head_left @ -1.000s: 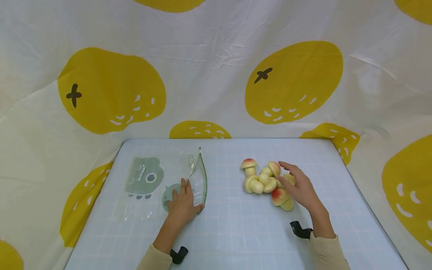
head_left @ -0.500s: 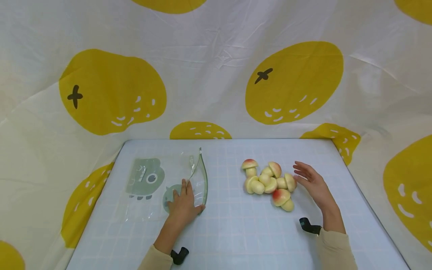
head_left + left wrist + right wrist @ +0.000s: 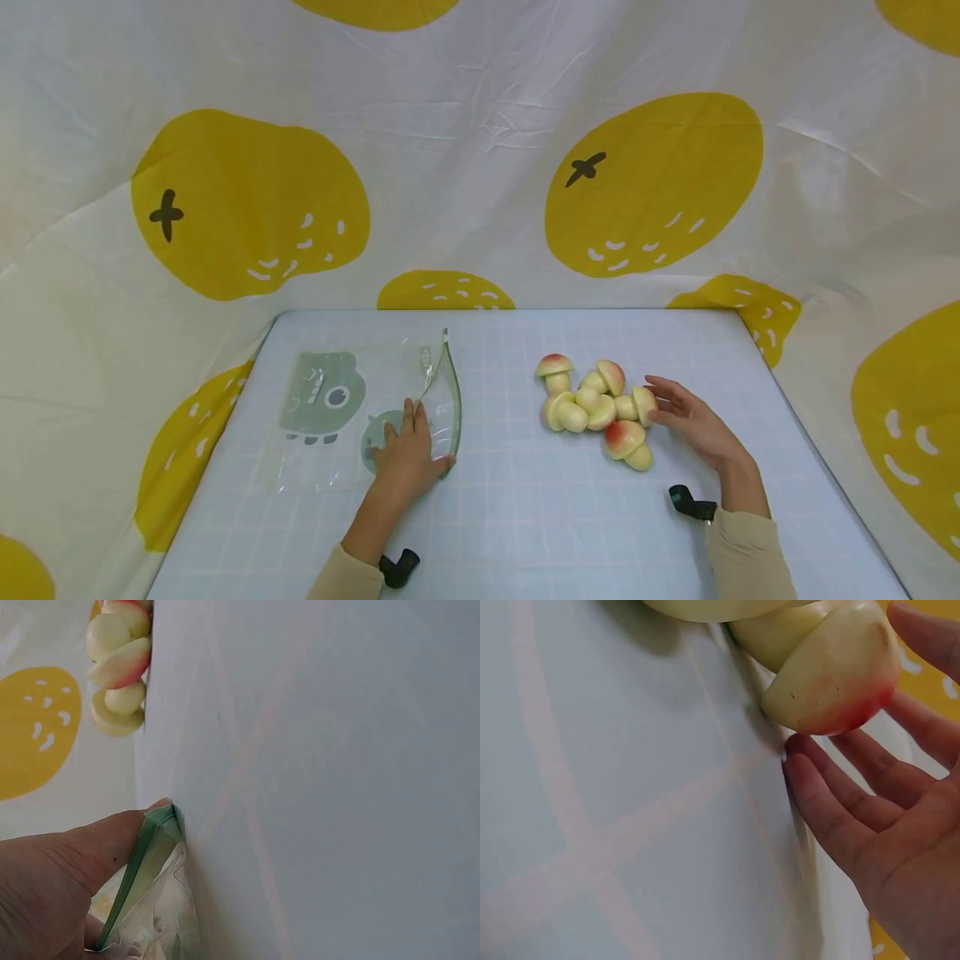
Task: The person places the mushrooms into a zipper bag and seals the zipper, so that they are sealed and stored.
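A clear zip bag (image 3: pixel 300 467) with a green dinosaur print lies flat on the left of the table, its green-edged mouth toward the right. My left hand (image 3: pixel 408 462) rests on it with fingers spread, the thumb (image 3: pixel 112 844) touching the near corner of the green zip strip. On the right lies a cluster of several toy mushrooms (image 3: pixel 587 398) with cream stems and red-tinted caps. My right hand (image 3: pixel 693 425) is at the cluster's right side, fingers loosely bent around the cap of the rightmost mushroom (image 3: pixel 840 675). In the right wrist view, the thumb stands above that cap and the fingers below.
A pale checked cloth covers the table (image 3: pixel 517 525). Behind it hangs a white curtain (image 3: pixel 465 167) with large yellow fruit prints. One mushroom (image 3: pixel 628 442) lies at the near side of the cluster. Each wrist carries a small black camera mount (image 3: pixel 690 504).
My right hand has drawn back rightward from over the cluster, then lowered to the rightmost mushroom's cap. The left hand and the bag stay in place.
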A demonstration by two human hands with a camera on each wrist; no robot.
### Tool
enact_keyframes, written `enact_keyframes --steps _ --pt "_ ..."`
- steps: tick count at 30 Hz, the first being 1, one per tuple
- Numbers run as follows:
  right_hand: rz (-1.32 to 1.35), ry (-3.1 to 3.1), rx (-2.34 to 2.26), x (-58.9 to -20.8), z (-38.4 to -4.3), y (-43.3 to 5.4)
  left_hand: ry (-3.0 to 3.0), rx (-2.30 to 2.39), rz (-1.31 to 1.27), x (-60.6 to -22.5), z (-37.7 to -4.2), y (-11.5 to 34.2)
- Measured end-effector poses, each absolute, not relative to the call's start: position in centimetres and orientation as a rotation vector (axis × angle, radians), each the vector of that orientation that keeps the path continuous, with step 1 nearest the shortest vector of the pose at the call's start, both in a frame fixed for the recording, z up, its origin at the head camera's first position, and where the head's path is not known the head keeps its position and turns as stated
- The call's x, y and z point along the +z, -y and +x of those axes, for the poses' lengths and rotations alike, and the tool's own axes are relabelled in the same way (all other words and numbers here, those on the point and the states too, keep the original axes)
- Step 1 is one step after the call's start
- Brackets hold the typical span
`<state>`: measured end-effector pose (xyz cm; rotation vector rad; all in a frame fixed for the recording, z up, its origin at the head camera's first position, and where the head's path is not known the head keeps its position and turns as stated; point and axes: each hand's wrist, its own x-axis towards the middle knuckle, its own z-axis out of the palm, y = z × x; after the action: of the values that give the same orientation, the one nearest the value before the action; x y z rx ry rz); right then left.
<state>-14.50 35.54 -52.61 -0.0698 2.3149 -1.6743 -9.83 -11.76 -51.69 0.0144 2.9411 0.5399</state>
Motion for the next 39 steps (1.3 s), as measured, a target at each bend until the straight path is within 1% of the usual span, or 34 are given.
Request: enact_keyframes --steps 15,39 --pt "-0.100 -2.292 -1.686 -52.92 -14.42 -35.53 -2.945 0.549 0.017 -51.64 -9.80 11.76" --pt "-0.032 -2.348 -1.685 -52.61 -14.06 -35.41 -2.928 0.537 0.019 -51.73 -9.94 11.85"
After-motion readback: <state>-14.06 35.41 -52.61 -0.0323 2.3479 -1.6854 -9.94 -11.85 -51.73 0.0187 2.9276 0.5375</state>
